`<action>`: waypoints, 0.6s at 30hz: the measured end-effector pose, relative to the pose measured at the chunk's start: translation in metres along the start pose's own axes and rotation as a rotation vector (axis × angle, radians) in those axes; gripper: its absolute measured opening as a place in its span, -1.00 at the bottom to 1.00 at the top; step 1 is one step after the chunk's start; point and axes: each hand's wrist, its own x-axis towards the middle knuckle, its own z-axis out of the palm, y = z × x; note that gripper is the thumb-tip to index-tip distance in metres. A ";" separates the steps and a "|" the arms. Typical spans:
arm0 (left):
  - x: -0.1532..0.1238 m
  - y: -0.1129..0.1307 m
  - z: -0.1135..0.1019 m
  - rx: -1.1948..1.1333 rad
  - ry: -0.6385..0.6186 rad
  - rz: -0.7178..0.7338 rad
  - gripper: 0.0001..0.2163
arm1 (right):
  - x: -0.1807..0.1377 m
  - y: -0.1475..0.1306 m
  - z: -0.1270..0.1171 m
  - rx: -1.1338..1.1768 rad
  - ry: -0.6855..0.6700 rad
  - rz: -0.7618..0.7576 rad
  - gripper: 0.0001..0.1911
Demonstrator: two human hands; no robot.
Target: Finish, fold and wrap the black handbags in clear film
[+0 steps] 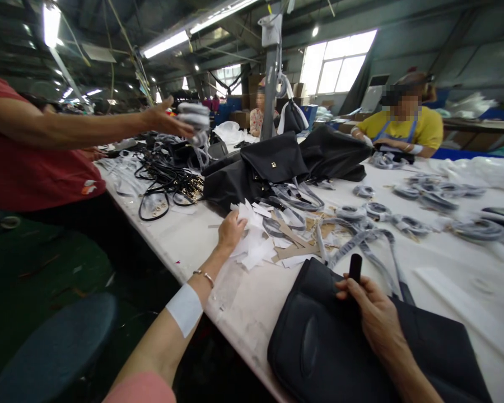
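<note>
My left hand (232, 230) reaches to the near edge of a heap of white paper scraps (254, 246), its fingers closed on a piece of the paper. A white patch and a bracelet are on that forearm. My right hand (373, 310) is closed around a short black piece with a rounded end (355, 267), its lower part hidden by the fingers. Under this hand a black handbag (315, 341) lies flat at the table's front edge. A plastic-wrapped strap (367, 240) loops out behind the bag.
More black bags (273, 162) are piled mid-table, with thin black straps (168, 182) to the left. Coiled wrapped straps (409, 225) lie on the right. A co-worker's arm (109, 127) stretches in from the left; another person in yellow (428, 131) sits across. A stool (59, 347) stands lower left.
</note>
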 end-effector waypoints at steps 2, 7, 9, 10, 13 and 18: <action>0.008 0.001 -0.009 -0.114 0.148 0.049 -0.86 | 0.000 -0.001 0.001 0.003 -0.002 -0.010 -0.48; 0.013 0.009 -0.019 -0.162 0.068 0.436 -0.79 | -0.001 -0.003 0.003 0.062 -0.005 -0.017 -0.51; 0.007 0.010 -0.017 -0.085 -0.222 0.555 -0.67 | -0.002 -0.005 0.003 0.084 -0.003 -0.021 -0.52; 0.004 0.009 -0.016 -0.043 -0.355 0.571 -0.64 | -0.003 -0.007 0.004 0.092 -0.003 -0.024 -0.52; -0.001 0.003 -0.025 -0.051 -0.613 0.500 -0.59 | -0.004 -0.011 0.005 0.120 -0.006 -0.032 -0.53; 0.006 -0.010 -0.060 -0.347 -0.795 0.190 -0.74 | -0.004 -0.013 0.007 0.157 -0.003 -0.045 -0.54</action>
